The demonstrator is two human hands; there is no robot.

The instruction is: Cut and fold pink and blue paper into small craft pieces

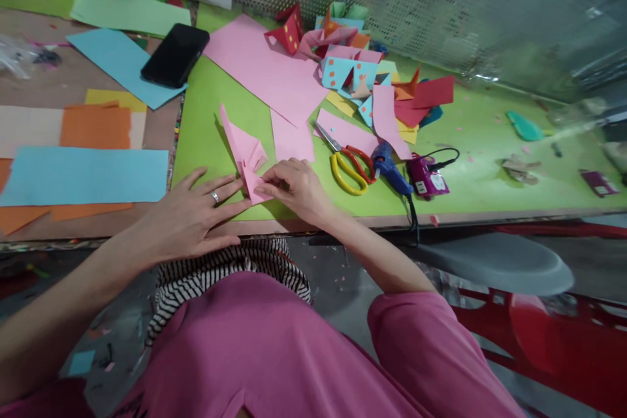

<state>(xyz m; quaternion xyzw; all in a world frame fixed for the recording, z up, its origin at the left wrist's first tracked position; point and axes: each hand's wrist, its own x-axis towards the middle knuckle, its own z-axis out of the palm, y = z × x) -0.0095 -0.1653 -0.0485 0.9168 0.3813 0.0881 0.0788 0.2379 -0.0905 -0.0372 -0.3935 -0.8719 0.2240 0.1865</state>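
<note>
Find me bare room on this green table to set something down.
The table is bare between the phone, folded pink paper and left hand, with a wider, mostly bare stretch between the purple box and brown scrap. It's crowded beyond and right of the right hand: paper pile, scissors, glue gun.

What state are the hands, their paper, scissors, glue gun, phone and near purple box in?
Left hand: open, touching the pink fold
Right hand: pinching the pink fold
Pink fold: creased, narrow at the far end
Scissors: flat, blades look closed
Glue gun: lying down, power unclear
Phone: no lit screen showing
Near purple box: cable seems plugged in
</note>
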